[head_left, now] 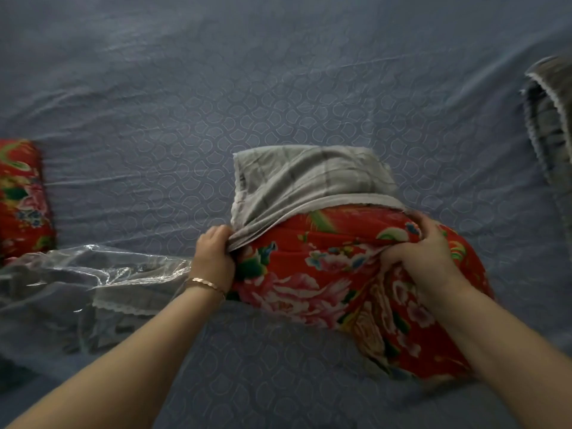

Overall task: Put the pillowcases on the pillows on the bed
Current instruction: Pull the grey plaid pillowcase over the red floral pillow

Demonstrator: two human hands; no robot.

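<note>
Left grip (213, 258) pinches pillowcase (309, 178) over floral pillow (309, 274) on wrinkled blue bedsheet (216, 103).

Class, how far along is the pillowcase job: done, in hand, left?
Done: the grey pillowcase covers the far end of the red floral pillow. In hand: the left hand grips the case's edge, the right hand grips the pillow. Left: covering the rest, then the bare second pillow at the left.
</note>
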